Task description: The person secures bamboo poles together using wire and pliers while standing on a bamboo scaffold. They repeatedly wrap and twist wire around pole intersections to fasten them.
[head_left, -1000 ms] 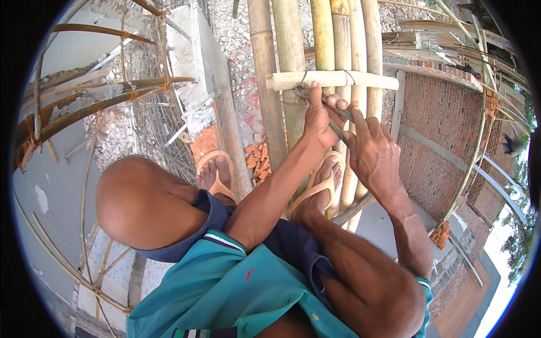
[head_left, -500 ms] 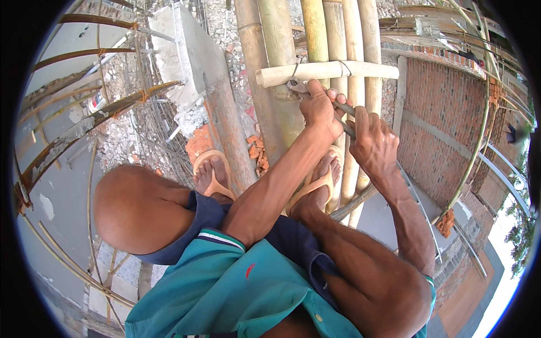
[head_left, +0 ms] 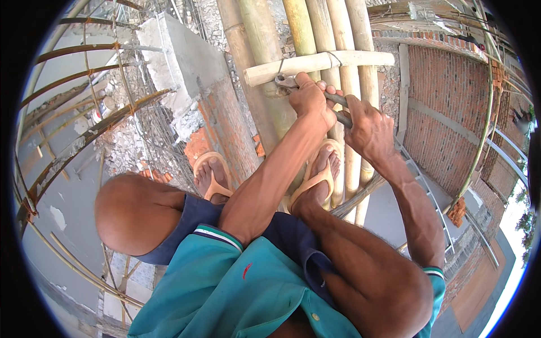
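Observation:
My left hand (head_left: 310,106) is closed around the neck of metal pincers (head_left: 286,82), whose head points left, just below a pale wooden crosspiece (head_left: 301,65). My right hand (head_left: 369,130) grips the ends of the same tool's two handles, which stand slightly apart. The crosspiece lies across several bamboo poles (head_left: 255,28). Dark wire ties loop over it in two places; one wire loop (head_left: 334,58) shows near its middle. The pincers' jaws sit near the left tie, and whether they bite on wire is too small to tell.
My sandalled feet rest at the poles, the right foot (head_left: 321,174) on them. A concrete and brick pillar (head_left: 217,96) rises at left, beside rubble (head_left: 121,143) and rusty curved bars (head_left: 84,141). At right are a brick wall (head_left: 445,96) and a ladder (head_left: 431,194) below.
The view has shifted slightly, moving the poles and crosspiece left and up in the picture. Both hands keep their hold on the pincers, near the left tie.

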The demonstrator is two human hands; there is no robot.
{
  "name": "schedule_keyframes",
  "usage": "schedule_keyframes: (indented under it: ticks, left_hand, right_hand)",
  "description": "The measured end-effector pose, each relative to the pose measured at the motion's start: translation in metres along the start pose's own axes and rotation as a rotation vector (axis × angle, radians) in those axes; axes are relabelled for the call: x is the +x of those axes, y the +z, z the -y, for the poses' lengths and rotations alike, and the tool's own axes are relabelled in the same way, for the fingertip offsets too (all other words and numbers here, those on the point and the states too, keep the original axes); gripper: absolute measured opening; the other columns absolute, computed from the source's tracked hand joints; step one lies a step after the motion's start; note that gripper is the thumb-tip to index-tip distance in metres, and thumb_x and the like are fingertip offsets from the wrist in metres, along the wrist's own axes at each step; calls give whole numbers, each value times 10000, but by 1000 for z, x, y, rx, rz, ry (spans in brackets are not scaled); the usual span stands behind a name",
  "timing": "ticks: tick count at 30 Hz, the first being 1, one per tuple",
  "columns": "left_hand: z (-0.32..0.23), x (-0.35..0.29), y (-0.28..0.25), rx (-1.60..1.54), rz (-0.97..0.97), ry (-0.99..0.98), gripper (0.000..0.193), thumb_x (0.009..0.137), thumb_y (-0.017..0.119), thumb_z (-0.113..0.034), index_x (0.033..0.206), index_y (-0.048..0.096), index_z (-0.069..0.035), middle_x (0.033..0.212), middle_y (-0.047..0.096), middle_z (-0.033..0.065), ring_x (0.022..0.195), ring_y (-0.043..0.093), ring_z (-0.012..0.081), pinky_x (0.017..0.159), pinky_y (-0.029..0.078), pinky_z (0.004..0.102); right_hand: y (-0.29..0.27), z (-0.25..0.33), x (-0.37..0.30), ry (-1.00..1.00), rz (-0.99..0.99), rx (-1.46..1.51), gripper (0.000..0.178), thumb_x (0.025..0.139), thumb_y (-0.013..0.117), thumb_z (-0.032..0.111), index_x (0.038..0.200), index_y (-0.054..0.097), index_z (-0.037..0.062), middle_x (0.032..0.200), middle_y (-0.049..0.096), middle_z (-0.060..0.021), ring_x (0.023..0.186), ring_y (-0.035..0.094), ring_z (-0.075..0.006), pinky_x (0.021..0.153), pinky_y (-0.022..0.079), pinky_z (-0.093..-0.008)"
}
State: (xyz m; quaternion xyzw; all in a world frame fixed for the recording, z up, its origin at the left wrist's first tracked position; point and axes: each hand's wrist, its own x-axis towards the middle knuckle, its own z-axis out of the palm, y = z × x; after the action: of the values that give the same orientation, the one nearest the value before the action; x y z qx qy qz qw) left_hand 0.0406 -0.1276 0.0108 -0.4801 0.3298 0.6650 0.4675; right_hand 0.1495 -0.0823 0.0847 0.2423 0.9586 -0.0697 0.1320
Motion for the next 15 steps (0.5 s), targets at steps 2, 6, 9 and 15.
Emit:
schedule_keyframes:
  ticks: [2, 6, 9, 15]
  left_hand:
    - [1, 1, 1, -6, -14, 1, 307, 1092, 461, -291, 862, 412, -94, 709, 452, 22, 577, 480, 190, 669, 557, 463]
    - [1, 2, -4, 43, -3, 5, 340, 1101, 446, -327, 848, 405, -104, 687, 435, 18, 567, 479, 186, 653, 550, 448]
    - [4, 4, -4, 32, -17, 22, 343, 1096, 453, -328, 837, 392, -110, 673, 431, 16, 562, 484, 175, 647, 549, 434]
    - [4, 1, 0, 24, -72, 18, 275, 1073, 476, -259, 865, 407, -93, 723, 467, 26, 592, 507, 192, 657, 553, 453]
  right_hand:
    - [2, -2, 0, 11, -23, -1, 183, 884, 660, 112, 1021, 548, 64, 791, 649, -152, 650, 710, -364, 528, 564, -481]
    - [9, 0, -8, 51, 84, 27, 199, 888, 662, 114, 1042, 544, 68, 822, 661, -167, 659, 712, -380, 523, 562, -489]
    - [15, -5, -9, 26, -24, 44, 191, 894, 662, 118, 1036, 543, 71, 829, 660, -167, 652, 710, -378, 525, 562, -493]
    - [5, -6, -3, 72, 102, 117, 242, 864, 682, 140, 1058, 582, 36, 832, 693, -212, 720, 709, -421, 625, 569, -527]
